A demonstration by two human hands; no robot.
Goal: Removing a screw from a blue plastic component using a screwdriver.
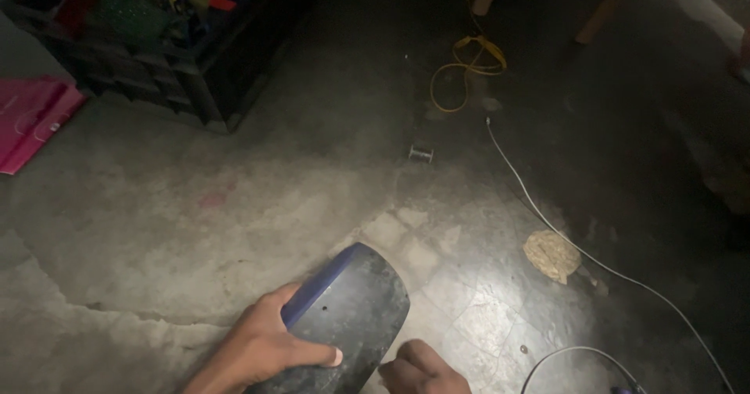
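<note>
The left hand (269, 347) is closed on a dark grey, rounded shell-like casing with a blue edge strip (348, 312), fingers over the blue edge and thumb pressed on the grey face. The casing is held low over the cracked grey concrete floor (156, 230), at the bottom centre of the view. The right hand (422, 370) shows only in part beside the casing's lower edge; whether it is open or closed cannot be determined, nor whether it touches the casing.

Progress, as a judgement: the casing is in hand and lifted; no work on it is visible. A small metal spool (420, 154), a white cable (547, 222), a yellow cord (467, 66) and a black plastic crate of mixed items (195, 89) lie apart and untouched.
</note>
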